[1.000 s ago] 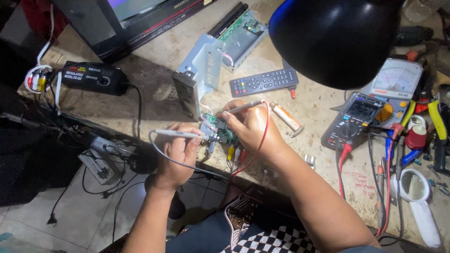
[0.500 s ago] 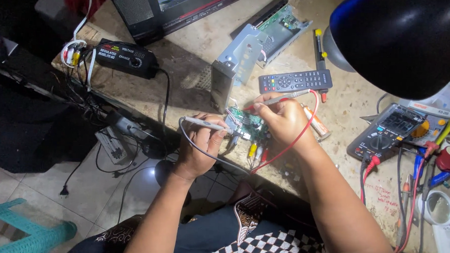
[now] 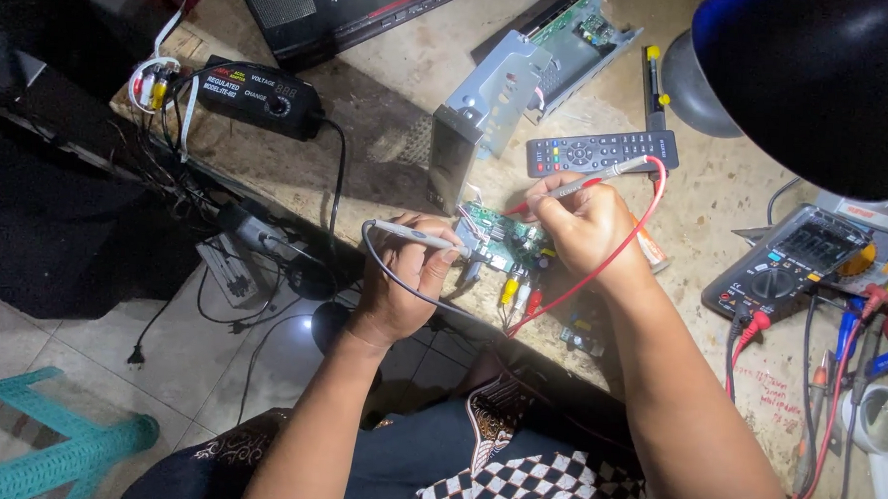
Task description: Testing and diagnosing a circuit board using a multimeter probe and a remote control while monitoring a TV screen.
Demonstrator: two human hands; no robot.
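Green circuit board (image 3: 500, 244) lies at the near edge of the worn workbench (image 3: 388, 149), between both hands, in the head view. The left hand (image 3: 409, 278) pinches a grey test probe (image 3: 413, 237) between thumb and curled fingers, held nearly flat so its tip meets the board's left edge. The right hand (image 3: 583, 223) pinches a red-leaded probe (image 3: 589, 179) pen-fashion, fingers pressed together, tip angled down onto the board's far side; such a grip probably steadies the point on a small contact. Its red lead (image 3: 621, 248) loops round the wrist and off the near edge. A digital multimeter (image 3: 786, 263) sits to the right, screen up where a glance reaches it. Behind the board lie a black remote control (image 3: 601, 151) and an opened metal chassis (image 3: 529, 75); a black power adapter (image 3: 258, 93) rests toward the left corner. A black lamp shade (image 3: 814, 80) hangs over the right side.
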